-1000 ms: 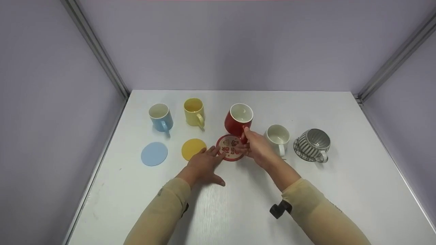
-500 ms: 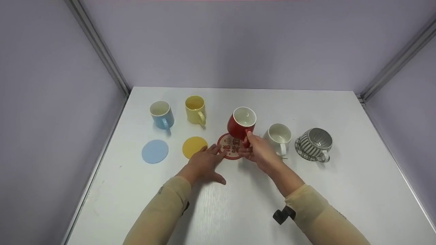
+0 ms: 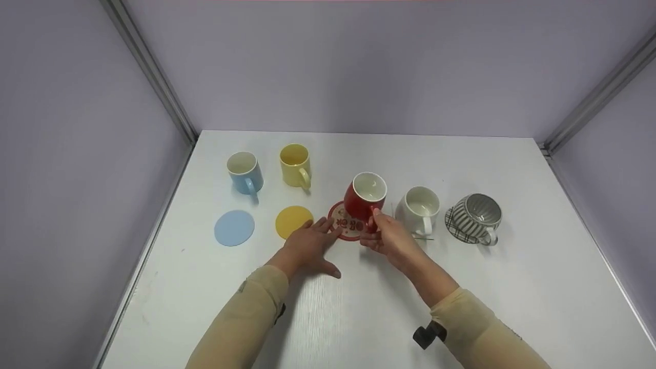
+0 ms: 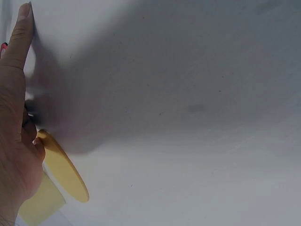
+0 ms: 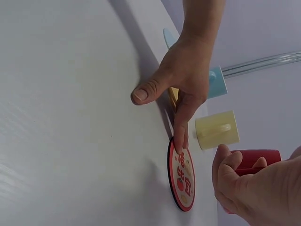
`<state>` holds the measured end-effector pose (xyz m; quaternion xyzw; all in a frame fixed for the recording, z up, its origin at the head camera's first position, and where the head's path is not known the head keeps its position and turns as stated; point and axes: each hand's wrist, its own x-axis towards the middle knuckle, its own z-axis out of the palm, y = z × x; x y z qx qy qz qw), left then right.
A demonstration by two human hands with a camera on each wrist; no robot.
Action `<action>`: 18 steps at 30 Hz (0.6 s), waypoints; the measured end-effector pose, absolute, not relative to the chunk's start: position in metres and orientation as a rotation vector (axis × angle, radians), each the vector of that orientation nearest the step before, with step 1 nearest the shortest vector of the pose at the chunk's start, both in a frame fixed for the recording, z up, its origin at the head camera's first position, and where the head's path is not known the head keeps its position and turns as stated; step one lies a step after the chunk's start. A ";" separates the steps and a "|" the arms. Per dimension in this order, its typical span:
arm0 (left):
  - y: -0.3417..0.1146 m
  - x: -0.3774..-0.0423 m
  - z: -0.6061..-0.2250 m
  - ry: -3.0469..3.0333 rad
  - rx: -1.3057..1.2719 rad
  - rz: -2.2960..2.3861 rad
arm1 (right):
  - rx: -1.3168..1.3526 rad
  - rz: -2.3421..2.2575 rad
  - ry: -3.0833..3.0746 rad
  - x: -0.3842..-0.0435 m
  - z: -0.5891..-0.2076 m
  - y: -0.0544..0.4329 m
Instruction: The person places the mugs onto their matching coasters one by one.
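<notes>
My right hand (image 3: 392, 238) pinches the handle of a red mug (image 3: 359, 201) with a white inside. In the head view the mug overlaps the back right part of a round red coaster (image 3: 348, 229) with printed characters; the right wrist view shows a gap between mug and coaster (image 5: 182, 181). My left hand (image 3: 309, 247) lies with fingers straight, its fingertips on the coaster's left edge and its thumb spread out. Right beside that hand is a yellow round coaster (image 3: 292, 220), partly behind the fingers. The left wrist view shows only part of the left hand (image 4: 16, 127).
A blue mug (image 3: 244, 174) and a yellow mug (image 3: 295, 166) stand at the back left. A blue coaster (image 3: 234, 228) lies in front of the blue mug. To the right are a white mug (image 3: 419, 209) and a striped cup (image 3: 476, 218) on a checked coaster (image 3: 456, 231).
The right hand has brought the red mug toward me and slightly right, over more of the red coaster. The left hand has stayed at the coaster's edge.
</notes>
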<state>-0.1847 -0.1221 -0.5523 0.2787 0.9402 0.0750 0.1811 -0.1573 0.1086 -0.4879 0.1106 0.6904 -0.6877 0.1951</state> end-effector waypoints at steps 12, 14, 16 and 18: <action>-0.123 -0.183 -0.554 2.655 0.785 0.250 | 0.294 -1.896 1.944 -0.150 -0.502 0.108; -0.123 -0.184 -0.555 2.659 0.785 0.242 | 0.296 -1.901 1.944 -0.151 -0.504 0.107; -0.122 -0.185 -0.555 2.663 0.783 0.239 | 0.295 -1.905 1.946 -0.151 -0.505 0.107; -0.122 -0.185 -0.556 2.664 0.785 0.229 | 0.301 -1.909 1.945 -0.151 -0.506 0.106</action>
